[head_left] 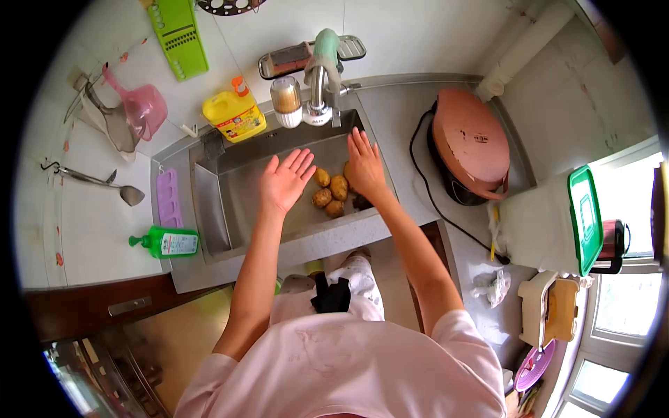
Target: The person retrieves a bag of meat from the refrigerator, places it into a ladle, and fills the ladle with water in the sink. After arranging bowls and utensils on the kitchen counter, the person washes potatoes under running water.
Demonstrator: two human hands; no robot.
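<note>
Both my hands are held out over a steel sink (244, 202). My left hand (286, 182) is palm up with its fingers stretched out, and it holds nothing. Farther right, my right hand (365, 164) is also stretched flat, its back toward me and nothing seen in it. Between and below the hands, several brown potatoes (339, 187) lie in the sink's right part; my right hand partly hides some of them. Something dark lies beside them near my right wrist, too covered to name. The faucet (318, 90) stands behind the sink, with a filter cartridge (286, 97) attached at its left.
A yellow detergent jug (235, 115) stands behind the sink; a green soap bottle (174, 242) and purple tray (168, 198) are left. On the right counter sits a pink electric pan (472, 143) with a black cord (435, 198). A green-lidded container (584, 219) stands farther right.
</note>
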